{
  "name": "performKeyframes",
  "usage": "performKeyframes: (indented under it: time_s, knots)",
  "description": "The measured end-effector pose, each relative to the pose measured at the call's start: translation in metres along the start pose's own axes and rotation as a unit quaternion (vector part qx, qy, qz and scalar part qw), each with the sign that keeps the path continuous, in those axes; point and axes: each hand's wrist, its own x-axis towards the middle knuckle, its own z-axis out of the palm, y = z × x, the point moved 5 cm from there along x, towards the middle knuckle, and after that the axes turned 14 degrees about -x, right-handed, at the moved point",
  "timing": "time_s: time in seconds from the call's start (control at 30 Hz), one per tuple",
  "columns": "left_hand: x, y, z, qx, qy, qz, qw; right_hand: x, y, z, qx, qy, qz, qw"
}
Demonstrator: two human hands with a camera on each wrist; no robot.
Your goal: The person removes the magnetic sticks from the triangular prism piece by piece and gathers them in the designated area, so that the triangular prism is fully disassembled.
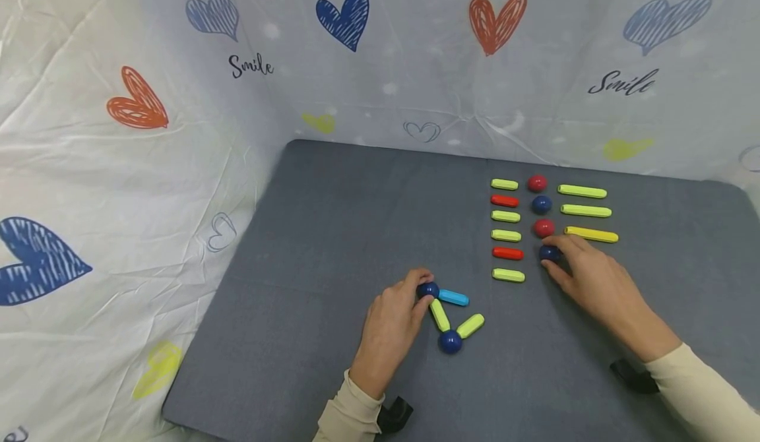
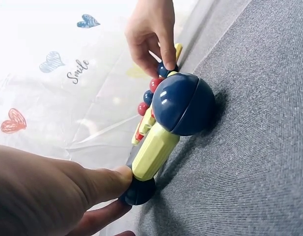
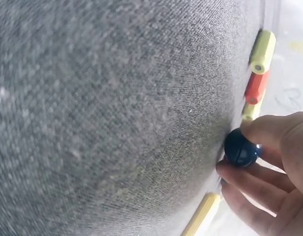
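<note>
My left hand (image 1: 388, 323) pinches a dark blue ball (image 1: 427, 289) between thumb and fingers. From that ball run a blue rod (image 1: 454, 297) and a yellow-green rod (image 1: 439, 315). The yellow-green rod meets a second dark blue ball (image 1: 450, 342), which carries another yellow-green rod (image 1: 471, 326) angled to the upper right. My right hand (image 1: 600, 290) pinches a loose dark blue ball (image 3: 241, 147) with thumb and fingers at the near end of the ball column; in the right wrist view it sits on or just by the cloth.
Short yellow-green and red rods (image 1: 507, 253) form a column left of the balls. A red ball (image 1: 543, 227), a blue ball (image 1: 541, 204) and another red ball (image 1: 537, 183) line up beyond my right hand. Longer yellow-green and yellow rods (image 1: 590, 234) lie at right. Behind hangs a heart-printed cloth (image 1: 380, 86).
</note>
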Motion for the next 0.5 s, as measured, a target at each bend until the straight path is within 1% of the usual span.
performKeyframes:
  time_s: [0.2, 0.33, 0.4, 0.5]
  knots:
    - [0.0, 0.001, 0.0, 0.0, 0.006, 0.006, 1.0, 0.0, -0.001, -0.002, -0.018, 0.007, -0.006, 1.0]
    - [0.0, 0.001, 0.0, 0.001, 0.006, 0.008, 0.9999, 0.003, -0.01, -0.013, -0.023, 0.03, -0.02, 0.999]
    - [0.0, 0.001, 0.0, 0.0, 0.005, 0.008, 1.0, 0.003, -0.02, -0.021, -0.012, 0.048, -0.044, 0.998]
    - [0.0, 0.001, 0.0, -0.002, 0.003, 0.007, 1.0, 0.002, -0.045, -0.029, 0.015, 0.069, -0.101, 0.992]
